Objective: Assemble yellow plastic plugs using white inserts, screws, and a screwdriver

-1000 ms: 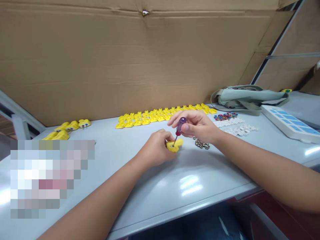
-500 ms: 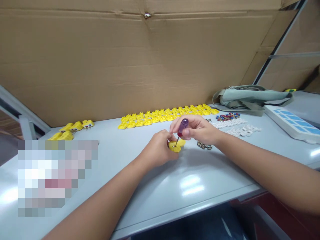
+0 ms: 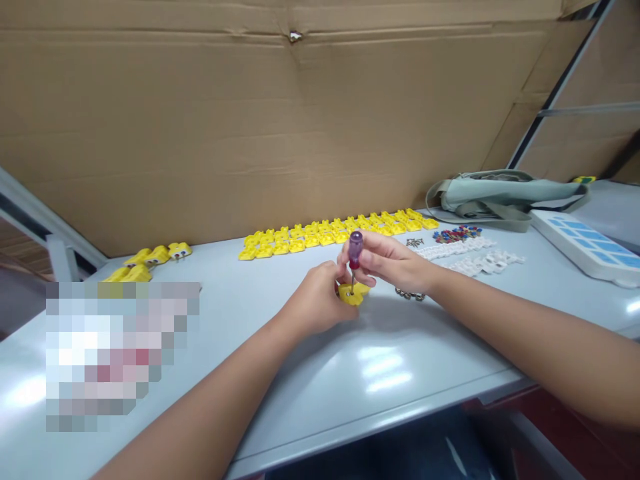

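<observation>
Yellow, small moulded plastic housing [image 3: 353, 294], probably light, stiff and skittish: left hand [image 3: 315, 301] pinches its edge, while right hand [image 3: 395, 263] grips the purple-handled screwdriver [image 3: 355, 256] upright above it.

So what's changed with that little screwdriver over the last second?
The screwdriver in the right hand swung from leaning right to nearly upright, its tip staying in the yellow part. The left hand kept holding that part on the table.

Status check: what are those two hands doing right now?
Left hand pins yellow part on table. Right hand holds screwdriver upright, tip in part. Screws close beside, not blocking.
</observation>
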The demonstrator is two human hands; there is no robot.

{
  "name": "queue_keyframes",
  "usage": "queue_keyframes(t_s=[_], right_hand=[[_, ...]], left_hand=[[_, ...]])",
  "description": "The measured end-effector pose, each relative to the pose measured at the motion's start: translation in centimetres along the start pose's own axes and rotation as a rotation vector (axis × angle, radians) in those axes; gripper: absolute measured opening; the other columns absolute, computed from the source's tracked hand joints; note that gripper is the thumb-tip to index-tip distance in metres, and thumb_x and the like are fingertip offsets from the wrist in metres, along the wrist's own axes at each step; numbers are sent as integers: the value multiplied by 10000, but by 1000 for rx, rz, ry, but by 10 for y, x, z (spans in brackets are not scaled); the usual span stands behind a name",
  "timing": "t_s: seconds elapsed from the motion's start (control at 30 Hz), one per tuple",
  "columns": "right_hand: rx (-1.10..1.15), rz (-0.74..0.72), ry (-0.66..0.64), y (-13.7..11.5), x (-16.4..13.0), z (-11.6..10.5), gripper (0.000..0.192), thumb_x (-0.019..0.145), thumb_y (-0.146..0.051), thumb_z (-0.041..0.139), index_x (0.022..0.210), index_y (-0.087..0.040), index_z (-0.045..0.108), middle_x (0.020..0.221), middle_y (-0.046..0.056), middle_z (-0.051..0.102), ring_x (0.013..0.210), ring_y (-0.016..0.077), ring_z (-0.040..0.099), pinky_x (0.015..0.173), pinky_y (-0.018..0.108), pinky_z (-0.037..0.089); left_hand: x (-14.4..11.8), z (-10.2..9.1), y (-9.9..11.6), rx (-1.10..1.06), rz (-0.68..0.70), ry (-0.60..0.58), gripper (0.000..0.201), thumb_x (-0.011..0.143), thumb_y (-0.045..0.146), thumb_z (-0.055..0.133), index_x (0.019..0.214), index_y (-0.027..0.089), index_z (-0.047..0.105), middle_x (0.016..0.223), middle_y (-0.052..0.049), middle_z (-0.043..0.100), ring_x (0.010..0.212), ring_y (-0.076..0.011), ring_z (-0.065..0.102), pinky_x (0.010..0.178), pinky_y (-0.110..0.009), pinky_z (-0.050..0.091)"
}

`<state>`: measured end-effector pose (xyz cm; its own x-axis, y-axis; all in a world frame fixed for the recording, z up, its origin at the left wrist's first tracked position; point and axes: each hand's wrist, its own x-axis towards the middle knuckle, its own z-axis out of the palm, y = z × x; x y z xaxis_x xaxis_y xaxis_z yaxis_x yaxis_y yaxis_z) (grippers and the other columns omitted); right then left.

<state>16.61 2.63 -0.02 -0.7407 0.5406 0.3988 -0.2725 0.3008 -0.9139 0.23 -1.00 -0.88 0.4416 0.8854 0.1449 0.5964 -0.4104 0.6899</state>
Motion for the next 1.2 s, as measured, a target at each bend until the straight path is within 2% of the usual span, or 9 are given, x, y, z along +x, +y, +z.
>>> queue_keyframes(t_s=[0.13, 0.27, 0.33, 0.47, 0.67, 0.77, 0.9, 1.03, 1.2], right_hand=[[67, 33, -19, 1, 1, 0, 386, 871, -508, 396, 924, -150, 531, 728, -4, 480, 558, 63, 392, 526, 206, 367], [121, 51, 42, 2, 0, 4, 304, 741, -377, 656, 906, -174, 500, 756, -20, 518, 583, 57, 443, 564, 200, 402], [94, 51, 88, 3, 1, 5, 271, 713, -287, 695, 826, -177, 474, 696, -42, 511, 569, 52, 454, 555, 190, 404], [43, 18, 101, 6, 2, 2, 212, 769, -305, 639, 809, -165, 485, 663, -46, 499, 517, 44, 427, 510, 191, 379], [-25, 46, -43, 6, 1, -1, 321, 902, -421, 396, 949, -143, 550, 643, -32, 433, 541, 62, 387, 521, 203, 360], [38, 62, -13, 8, 1, 1, 307, 877, -420, 451, 1040, -169, 523, 655, -43, 440, 540, 58, 406, 530, 197, 376], [68, 84, 45, 10, 2, 2, 266, 712, -301, 689, 846, -171, 498, 624, -67, 494, 516, 45, 447, 507, 177, 383], [-15, 134, 116, 11, 2, -1, 253, 676, -277, 709, 662, -147, 493, 574, -51, 525, 526, 56, 493, 509, 187, 409], [-47, 140, 164, 11, 2, -5, 213, 635, -260, 731, 660, -134, 562, 691, -9, 601, 637, 86, 565, 581, 219, 462]], left_hand=[[0, 0, -1, 19, -19, -7, 322, 549, 127, 580, 865, 164, 634, 880, -49, 635, 683, -164, 543, 594, -266, 425], [0, -1, 0, 39, -6, 24, 293, 559, 144, 588, 848, 171, 631, 826, -38, 621, 665, -159, 530, 570, -255, 410], [0, -2, 1, 72, -14, 21, 301, 553, 149, 593, 850, 173, 638, 800, -32, 607, 656, -156, 520, 555, -251, 401], [0, -1, 1, 13, 1, 5, 363, 552, 119, 586, 902, 190, 649, 873, -23, 618, 657, -139, 532, 577, -247, 417], [0, 0, -2, -105, 45, -4, 390, 555, 71, 569, 923, 177, 641, 931, -38, 639, 717, -145, 562, 615, -236, 437], [0, 0, -2, -84, 33, 3, 354, 551, 87, 574, 888, 168, 645, 883, -37, 640, 717, -153, 556, 604, -236, 429], [0, -1, 2, 23, -30, 8, 278, 563, 148, 574, 832, 167, 642, 753, -18, 593, 604, -131, 497, 510, -229, 370], [0, -1, 1, 44, -30, 7, 235, 562, 178, 578, 791, 167, 630, 737, -12, 560, 595, -123, 473, 505, -225, 352], [0, 1, -2, 19, -48, 2, 236, 571, 182, 573, 804, 164, 610, 698, 1, 550, 558, -110, 451, 484, -226, 332]])
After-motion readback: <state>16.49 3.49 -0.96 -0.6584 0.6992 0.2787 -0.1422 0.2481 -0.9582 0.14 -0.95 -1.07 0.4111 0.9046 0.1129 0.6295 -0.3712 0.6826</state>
